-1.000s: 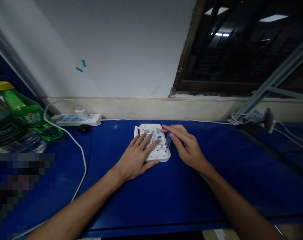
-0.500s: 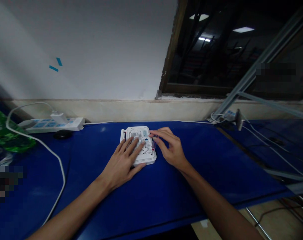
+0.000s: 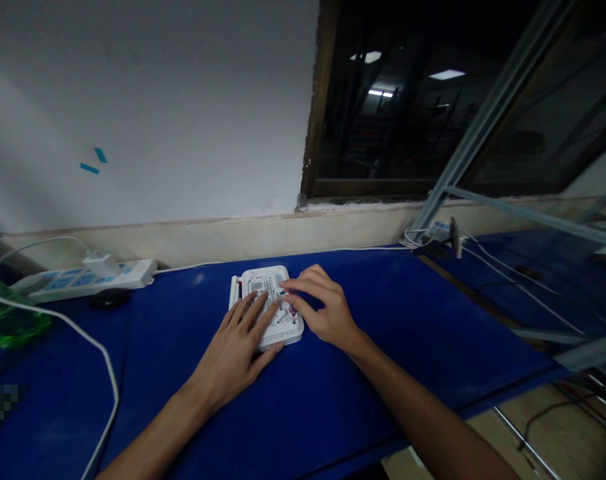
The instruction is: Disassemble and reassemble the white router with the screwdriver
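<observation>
A white router [image 3: 289,331] with a perforated face and a folded antenna at its left side lies flat on the blue table [image 3: 333,407]. Across its left and middle part rests my left hand [image 3: 237,337], fingers spread, with the thumb along the near edge. My right hand [image 3: 327,307] is over the router's right side, thumb and fingers closed on a small screwdriver [image 3: 292,309] with a clear purplish-red handle. The fingers cover much of the screwdriver, and I cannot see where its tip touches.
A power strip [image 3: 143,272] with a white plug and cable stands against the wall at left, a black mouse [image 3: 110,298] before it. Green plastic [image 3: 13,323] lies at the far left. A metal frame [image 3: 440,193] and cables stand at right.
The view has shifted, so the scene sits lower and further left. My right hand has turned the screwdriver from near the router's lower right corner toward its middle right. My left hand stays on the router.
</observation>
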`<control>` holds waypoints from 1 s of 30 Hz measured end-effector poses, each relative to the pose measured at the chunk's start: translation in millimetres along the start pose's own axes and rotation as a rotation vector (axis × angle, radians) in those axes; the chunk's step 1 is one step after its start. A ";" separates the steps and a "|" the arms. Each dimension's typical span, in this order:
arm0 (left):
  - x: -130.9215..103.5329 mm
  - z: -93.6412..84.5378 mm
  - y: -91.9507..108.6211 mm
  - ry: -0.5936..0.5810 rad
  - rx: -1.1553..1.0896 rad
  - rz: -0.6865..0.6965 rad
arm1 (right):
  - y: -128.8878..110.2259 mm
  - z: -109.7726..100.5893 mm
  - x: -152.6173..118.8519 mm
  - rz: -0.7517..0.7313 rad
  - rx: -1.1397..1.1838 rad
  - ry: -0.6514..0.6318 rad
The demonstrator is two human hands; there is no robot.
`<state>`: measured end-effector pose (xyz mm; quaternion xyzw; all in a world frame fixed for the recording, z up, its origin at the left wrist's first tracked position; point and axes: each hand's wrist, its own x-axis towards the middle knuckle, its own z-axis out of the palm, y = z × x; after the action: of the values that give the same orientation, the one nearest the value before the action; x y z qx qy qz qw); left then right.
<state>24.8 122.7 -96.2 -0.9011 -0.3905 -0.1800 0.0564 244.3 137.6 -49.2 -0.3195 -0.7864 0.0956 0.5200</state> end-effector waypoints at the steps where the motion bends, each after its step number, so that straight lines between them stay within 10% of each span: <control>1: -0.1 0.4 0.0 -0.001 0.005 0.000 | 2.0 -0.5 0.4 0.006 -0.019 0.025; 30: 1.0 0.4 -0.6 -0.040 -0.006 -0.038 | 0.1 -15.3 3.5 -0.052 -0.014 -0.064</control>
<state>25.1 123.8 -96.3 -0.8971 -0.4081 -0.1642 0.0423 256.9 137.0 -39.8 -0.2994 -0.8113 0.0866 0.4945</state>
